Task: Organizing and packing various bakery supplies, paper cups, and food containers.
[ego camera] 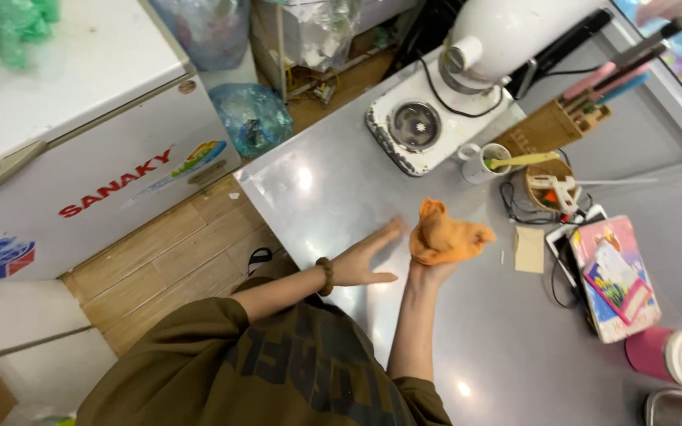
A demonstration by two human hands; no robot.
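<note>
Right hand (433, 270) grips a bunched orange cloth (445, 234), fingers closed around it. Left hand (366, 256) lies flat and empty, fingers spread, on the steel bench (467, 331).

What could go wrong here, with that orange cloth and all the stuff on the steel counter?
The orange cloth bunched in the right hand sits close to the white mug and the tangled black cables; a wide sweep might tip the mug or snag a cable. The left hand lies flat near the counter edge, where swept bits could fall to the floor.

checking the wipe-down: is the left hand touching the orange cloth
Apart. The head view shows bare steel counter between the left hand and the orange cloth.
</note>
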